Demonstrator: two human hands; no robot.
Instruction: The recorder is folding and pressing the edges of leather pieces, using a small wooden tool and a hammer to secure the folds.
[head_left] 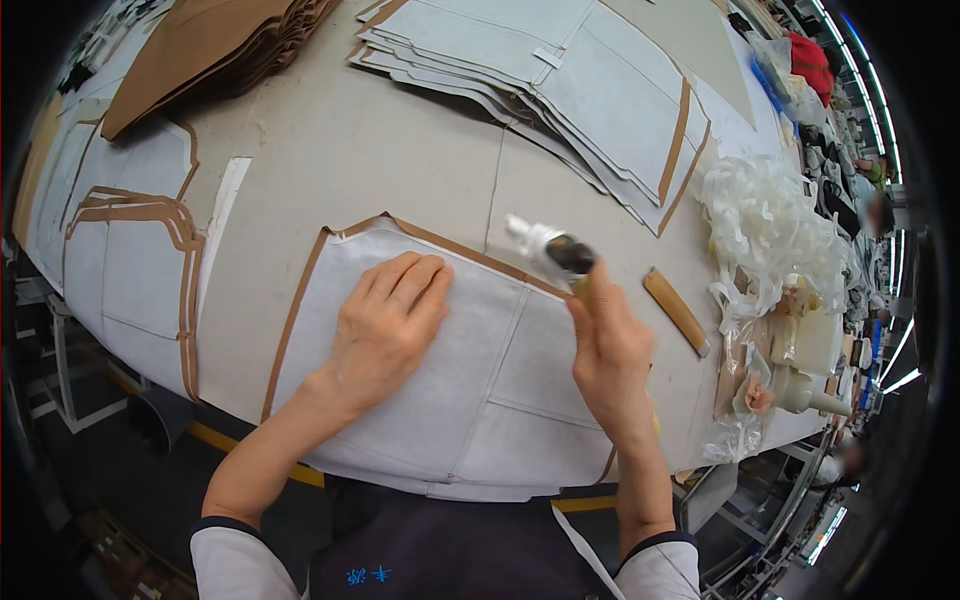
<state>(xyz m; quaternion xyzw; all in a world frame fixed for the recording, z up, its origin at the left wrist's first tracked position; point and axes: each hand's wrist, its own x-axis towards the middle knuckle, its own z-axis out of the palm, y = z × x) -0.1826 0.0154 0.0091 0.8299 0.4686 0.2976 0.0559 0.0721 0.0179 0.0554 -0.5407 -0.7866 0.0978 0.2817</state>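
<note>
A flat white paper bag piece with brown edges [480, 380] lies on the table in front of me. My left hand [388, 318] presses flat on its upper left part, fingers together. My right hand [608, 350] is closed around the wooden handle of a brush [562, 255], whose dark head and pale bristle tip point up and left, just above the piece's upper brown edge.
Stacks of white and brown bag pieces [560, 80] lie at the back, more at the left [130, 260], and brown sheets [210, 50] at the far left. A wooden stick [676, 310] and a heap of white cord handles [770, 230] sit to the right.
</note>
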